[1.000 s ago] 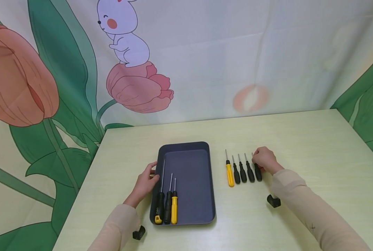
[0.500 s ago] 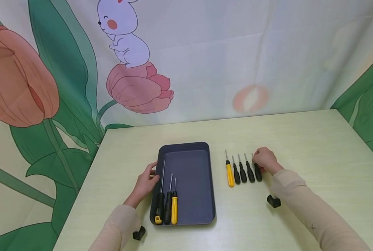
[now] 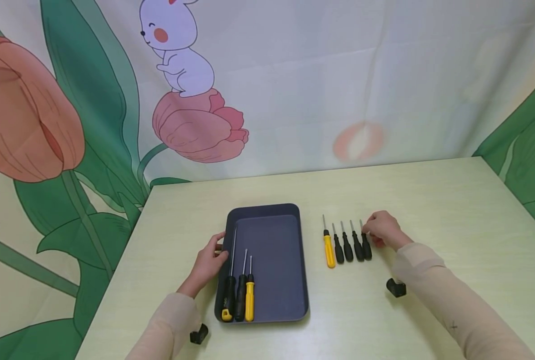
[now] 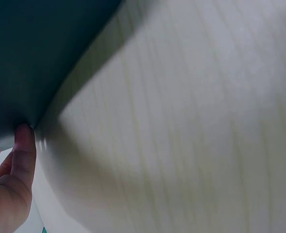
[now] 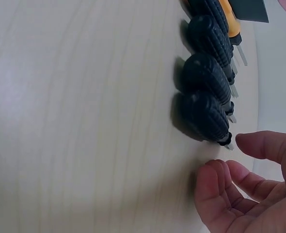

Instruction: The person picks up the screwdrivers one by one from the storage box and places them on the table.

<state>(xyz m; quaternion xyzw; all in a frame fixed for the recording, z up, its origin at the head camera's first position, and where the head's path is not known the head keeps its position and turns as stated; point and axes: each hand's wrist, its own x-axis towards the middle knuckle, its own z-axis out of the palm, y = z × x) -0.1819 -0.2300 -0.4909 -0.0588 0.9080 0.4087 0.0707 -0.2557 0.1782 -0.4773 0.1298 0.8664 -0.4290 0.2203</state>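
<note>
My left hand (image 3: pixel 210 257) rests its fingertips and thumb against the left side of a dark shallow tray (image 3: pixel 304 280). In the left wrist view one straight finger (image 4: pixel 24 138) touches the tray's outer wall. My right hand (image 3: pixel 384 229) is beside the rightmost black screwdriver (image 3: pixel 367 248) of a row on the table. The right wrist view shows thumb and fingers apart, with the thumb tip close to that screwdriver's shaft and nothing held. Left of it lie several more black screwdrivers (image 3: pixel 347 250) and a yellow-handled screwdriver (image 3: pixel 329 250), shafts pointing away from me.
Along the tray's left side lie a long black screwdriver with a yellow end (image 3: pixel 229 297), a shorter black screwdriver (image 3: pixel 241 297) and a yellow screwdriver (image 3: pixel 249 300). The pale wooden table (image 3: pixel 452 215) ends at a printed curtain (image 3: pixel 294 100) behind.
My right hand has let go of the rightmost black screwdriver and drawn slightly right. That screwdriver now lies closer to its neighbour. My left hand and the tray have stayed put.
</note>
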